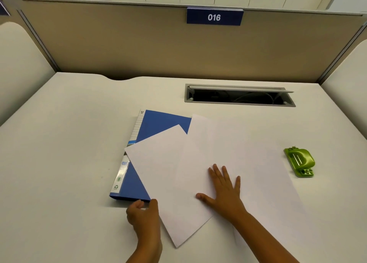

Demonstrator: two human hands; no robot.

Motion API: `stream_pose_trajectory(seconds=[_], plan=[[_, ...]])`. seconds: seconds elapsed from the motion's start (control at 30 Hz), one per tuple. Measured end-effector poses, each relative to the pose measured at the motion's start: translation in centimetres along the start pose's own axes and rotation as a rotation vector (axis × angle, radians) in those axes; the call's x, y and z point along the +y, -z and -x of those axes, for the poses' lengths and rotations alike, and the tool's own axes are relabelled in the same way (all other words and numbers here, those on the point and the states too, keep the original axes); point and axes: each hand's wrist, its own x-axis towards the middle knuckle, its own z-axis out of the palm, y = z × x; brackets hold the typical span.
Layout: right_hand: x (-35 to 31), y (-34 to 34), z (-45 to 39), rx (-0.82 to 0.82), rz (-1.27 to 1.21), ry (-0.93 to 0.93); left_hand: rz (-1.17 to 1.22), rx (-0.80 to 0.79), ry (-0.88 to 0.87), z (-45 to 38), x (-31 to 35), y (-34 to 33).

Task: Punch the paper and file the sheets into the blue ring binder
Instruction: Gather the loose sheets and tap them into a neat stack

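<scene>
A closed blue ring binder (pixel 158 123) lies on the white desk, its spine to the left. Two white sheets lie askew over it: a left sheet (pixel 162 173) tilted across the cover, and a larger right sheet (pixel 238 147) spreading onto the desk. My right hand (pixel 222 187) rests flat, fingers spread, on the sheets. My left hand (pixel 143 213) curls at the binder's near corner, fingers touching the left sheet's edge; whether it grips the sheet or the binder I cannot tell. A green hole punch (pixel 299 161) sits apart at the right.
An open cable slot (pixel 238 96) with a raised grey lid is set into the desk (pixel 59 143) behind the papers. A beige partition (pixel 119 44) with a "016" sign (pixel 214 16) closes off the back, and rounded side panels flank the desk.
</scene>
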Motion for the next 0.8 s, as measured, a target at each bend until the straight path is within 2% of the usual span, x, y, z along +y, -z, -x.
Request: stream_pose_trajectory(seconds=[0.07,0.2,0.27,0.37,0.4,0.47,0.53,0.6,0.7,0.8], plan=[[0.0,-0.1,0.0,0.003,-0.005,0.001,-0.007,-0.096,0.089,0.4,-0.2,0.1],[0.2,-0.3,-0.1,0.027,-0.024,0.004,-0.130,-0.283,0.007,1.6,0.5,-0.2],[0.2,-0.2,-0.1,0.028,-0.059,0.006,-0.177,-0.307,-0.037,1.6,1.2,-0.7],[-0.2,1.0,0.2,0.031,-0.297,0.016,-0.244,-0.284,-0.117,1.0,2.4,-1.7],[-0.2,1.8,0.5,0.080,-0.379,0.005,-0.260,-0.270,-0.153,0.7,2.9,-2.0],[0.7,3.6,1.0,0.298,-0.477,-0.100,-0.286,-0.252,-0.224,0.1,3.8,-2.4],[3.2,5.2,2.0,0.546,-0.484,-0.283,-0.299,-0.263,-0.272,-0.7,4.5,-2.6],[6.5,6.5,3.4,0.638,-0.431,-0.484,-0.270,-0.296,-0.292,-1.5,4.9,-2.7],[9.7,6.9,5.2,0.476,-0.215,-0.760,-0.188,-0.347,-0.278,-1.9,5.0,-2.8],[10.3,6.2,5.6,0.303,-0.020,-0.852,-0.146,-0.413,-0.237,-1.9,4.7,-3.5]])
